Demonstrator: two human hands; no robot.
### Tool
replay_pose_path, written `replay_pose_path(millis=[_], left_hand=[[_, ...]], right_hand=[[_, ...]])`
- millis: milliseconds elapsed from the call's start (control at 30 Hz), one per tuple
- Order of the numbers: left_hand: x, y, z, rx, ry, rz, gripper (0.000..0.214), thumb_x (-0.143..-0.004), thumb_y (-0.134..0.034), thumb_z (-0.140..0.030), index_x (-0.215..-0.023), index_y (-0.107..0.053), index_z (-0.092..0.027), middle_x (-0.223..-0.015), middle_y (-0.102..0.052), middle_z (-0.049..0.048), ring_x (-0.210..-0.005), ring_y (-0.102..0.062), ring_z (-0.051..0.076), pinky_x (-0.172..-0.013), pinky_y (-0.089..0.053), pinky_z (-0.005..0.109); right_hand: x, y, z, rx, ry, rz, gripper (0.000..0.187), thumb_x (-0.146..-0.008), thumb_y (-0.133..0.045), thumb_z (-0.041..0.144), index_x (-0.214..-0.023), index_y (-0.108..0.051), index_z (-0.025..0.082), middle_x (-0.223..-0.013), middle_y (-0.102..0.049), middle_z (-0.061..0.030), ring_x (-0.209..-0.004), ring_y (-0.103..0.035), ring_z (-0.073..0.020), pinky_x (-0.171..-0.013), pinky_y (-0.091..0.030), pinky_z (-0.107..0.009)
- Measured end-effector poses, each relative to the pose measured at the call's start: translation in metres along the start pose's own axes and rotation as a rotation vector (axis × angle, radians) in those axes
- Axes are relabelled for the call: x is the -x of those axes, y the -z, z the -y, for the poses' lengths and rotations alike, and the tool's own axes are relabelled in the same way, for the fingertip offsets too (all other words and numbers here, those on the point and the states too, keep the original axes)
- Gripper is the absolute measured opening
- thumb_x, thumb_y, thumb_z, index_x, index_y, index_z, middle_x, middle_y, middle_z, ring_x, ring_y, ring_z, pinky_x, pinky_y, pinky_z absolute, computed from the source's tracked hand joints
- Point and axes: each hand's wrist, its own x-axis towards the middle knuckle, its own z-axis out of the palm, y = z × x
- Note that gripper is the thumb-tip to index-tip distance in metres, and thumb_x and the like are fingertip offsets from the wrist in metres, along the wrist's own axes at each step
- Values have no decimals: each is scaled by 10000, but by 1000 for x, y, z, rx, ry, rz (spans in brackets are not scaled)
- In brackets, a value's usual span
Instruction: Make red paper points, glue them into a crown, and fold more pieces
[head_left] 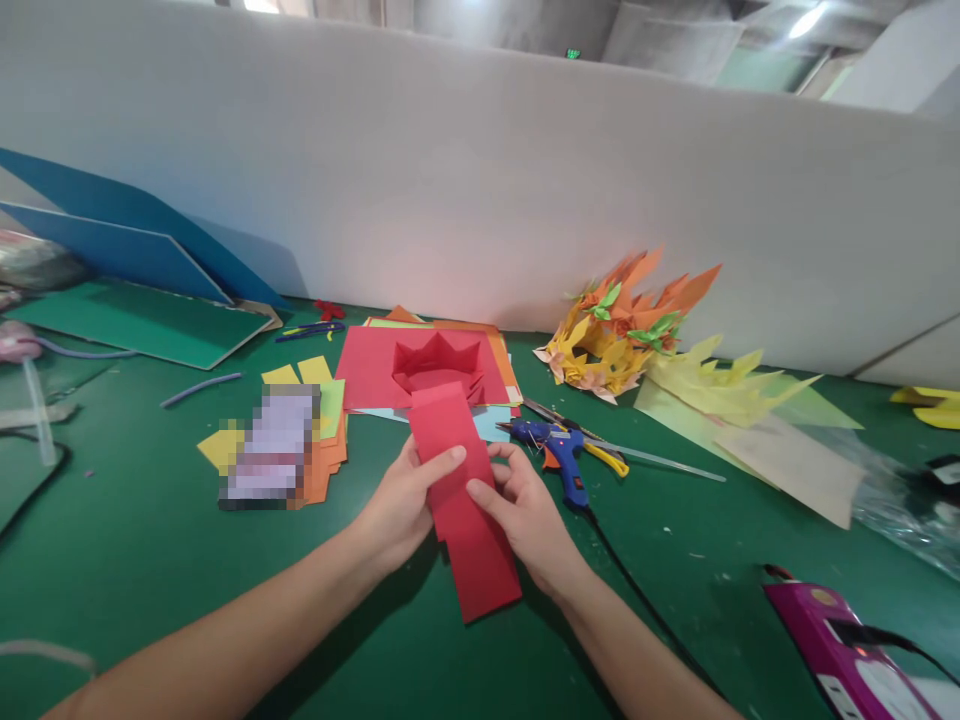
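Observation:
A long strip of red paper (463,505) is held over the green table, its near end resting toward me. My left hand (401,500) grips its left edge, thumb pressed on top. My right hand (525,510) pinches the right edge, thumb on the paper. Behind the strip lies a red sheet (371,375) carrying a red folded star-shaped paper piece (439,362).
A blue and yellow glue gun (564,452) lies right of my hands, cord trailing toward me. Stacked coloured paper squares (322,420) sit left. Orange and yellow paper flowers (622,330) stand by the white wall. A purple device (847,650) is at lower right; blue boards (120,240) lean far left.

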Motion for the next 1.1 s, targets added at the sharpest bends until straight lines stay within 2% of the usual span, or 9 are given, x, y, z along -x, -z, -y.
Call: replay_pose_path(millis=[67, 167, 267, 400, 533, 633, 767, 867, 1100], left_hand=[[-8, -1, 5, 101, -57, -2, 518, -713, -694, -103, -1203, -542, -180, -964, -709, 54, -775, -666, 175, -727, -526, 288], [-17, 2, 12, 185, -26, 66, 489, -732, -670, -135, -1207, -558, -162, -1031, -702, 80, -851, -670, 202, -791, -526, 318], [-18, 3, 21, 132, 29, 161, 440, -752, -668, -187, -1182, -591, -140, -1081, -694, 111, -939, -664, 244, -838, -520, 346], [-13, 2, 27, 35, -3, 144, 471, -742, -694, -239, -1192, -591, -150, -1011, -716, 100, -932, -667, 259, -840, -518, 363], [-12, 2, 18, 27, -97, 131, 500, -729, -705, -231, -1206, -566, -178, -867, -711, 45, -918, -661, 253, -814, -527, 364], [-13, 4, 7, 84, -168, 142, 478, -743, -683, -198, -1200, -551, -241, -867, -664, 2, -928, -644, 227, -798, -533, 353], [-13, 6, -1, 135, -214, 192, 422, -773, -639, -171, -1172, -548, -270, -881, -626, -19, -855, -624, 170, -815, -527, 338], [-11, 6, 2, 155, -175, 195, 407, -776, -623, -171, -1167, -547, -253, -880, -628, -7, -839, -623, 171, -819, -523, 343], [-3, 6, 21, 97, -32, 226, 310, -748, -653, -176, -1053, -598, -188, -838, -645, 25, -803, -641, 204, -758, -531, 343]], right_hand=[[-1, 3, -3, -2, 3, -32, 512, -655, -750, 463, -968, -406, 249, -815, -678, 20, -669, -648, -176, -653, -512, -327], [-3, 6, -8, -11, 8, -60, 500, -666, -732, 472, -982, -418, 246, -828, -682, 5, -694, -653, -192, -671, -515, -345], [-5, 6, -11, 12, 26, -62, 488, -676, -716, 482, -984, -422, 244, -817, -673, 4, -722, -654, -202, -700, -510, -356], [-5, 9, -11, 43, 53, -73, 499, -665, -733, 476, -974, -413, 251, -856, -647, 6, -731, -638, -184, -688, -494, -327], [-1, 17, -9, 66, 1, 42, 525, -649, -752, 482, -963, -401, 251, -831, -630, 17, -680, -614, -159, -649, -475, -301], [5, 25, -8, 120, -53, 87, 589, -618, -791, 429, -1020, -399, 250, -818, -623, 23, -714, -612, -155, -698, -468, -303], [11, 31, -4, 42, -164, 173, 707, -587, -819, 370, -1125, -371, 269, -926, -602, 1, -783, -620, -166, -717, -483, -313], [11, 32, -3, 2, -175, 244, 794, -562, -840, 322, -1185, -350, 267, -948, -585, -3, -788, -617, -159, -723, -491, -310], [6, 34, -4, -12, -73, 225, 911, -513, -871, 286, -1247, -333, 302, -1141, -517, -38, -920, -600, -177, -818, -509, -356]])
